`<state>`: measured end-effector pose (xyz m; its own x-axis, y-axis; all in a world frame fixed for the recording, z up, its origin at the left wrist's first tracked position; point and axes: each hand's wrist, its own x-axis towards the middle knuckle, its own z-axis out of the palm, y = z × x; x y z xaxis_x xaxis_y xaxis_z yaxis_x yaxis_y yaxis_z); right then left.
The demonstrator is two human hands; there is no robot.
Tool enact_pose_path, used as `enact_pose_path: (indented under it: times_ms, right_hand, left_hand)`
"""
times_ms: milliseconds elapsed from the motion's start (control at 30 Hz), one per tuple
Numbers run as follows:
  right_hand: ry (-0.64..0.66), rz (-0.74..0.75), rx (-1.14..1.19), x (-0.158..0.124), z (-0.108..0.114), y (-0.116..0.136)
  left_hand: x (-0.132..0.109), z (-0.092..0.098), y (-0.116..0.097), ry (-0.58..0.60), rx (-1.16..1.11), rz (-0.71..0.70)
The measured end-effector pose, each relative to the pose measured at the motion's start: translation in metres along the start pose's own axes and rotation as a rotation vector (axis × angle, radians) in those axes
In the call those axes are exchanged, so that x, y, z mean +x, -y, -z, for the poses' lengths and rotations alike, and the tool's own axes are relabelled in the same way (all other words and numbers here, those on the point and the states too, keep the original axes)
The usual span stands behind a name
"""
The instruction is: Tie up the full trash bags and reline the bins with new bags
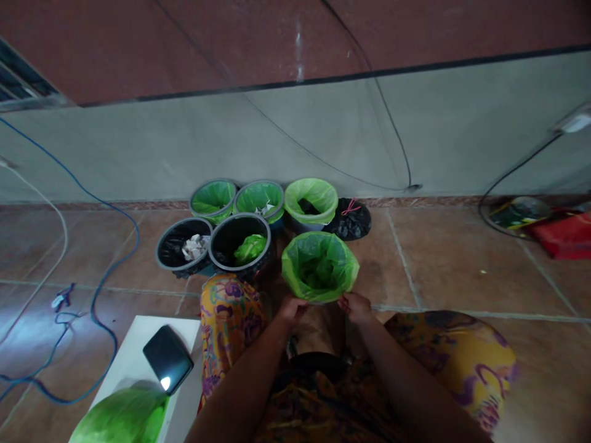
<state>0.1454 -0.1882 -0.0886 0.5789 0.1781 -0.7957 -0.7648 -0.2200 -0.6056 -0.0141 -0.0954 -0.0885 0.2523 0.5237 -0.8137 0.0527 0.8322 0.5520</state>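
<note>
In front of my knees stands a bin lined with a green plastic bag (pixel 319 266), the bag's edge folded out over the rim. My left hand (pixel 293 307) grips the near left side of that bag's edge. On the near right side, my right hand (pixel 355 306) pinches the same edge. The bag hangs open into the bin, its bottom crumpled and dark. Just behind it is another bin with a light green liner (pixel 311 195), something black inside. A knotted black bag (pixel 351 219) with a red tie lies beside that one.
To the left are two black-lined bins, one holding white scraps (pixel 194 247), the other a green bundle (pixel 250 249). Two green-lined bins (pixel 213 198) stand behind them. A white box (pixel 133 344) carries a dark device (pixel 168 358) and green bags (pixel 122 415). A blue cable (pixel 99 295) crosses the tiles.
</note>
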Motion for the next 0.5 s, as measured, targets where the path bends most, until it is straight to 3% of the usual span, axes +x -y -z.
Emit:
enact_pose_path:
  times_ms: [267,500]
  right_hand:
    - [-0.029,-0.004,0.005,0.004,-0.006,-0.004]
    - [-0.040,0.029,-0.045,0.007,-0.006,-0.001]
  left_hand:
    - [0.009,0.003,0.002,-0.083,0.101,-0.152]
    - [0.008,-0.001,-0.009,-0.127,0.248,-0.197]
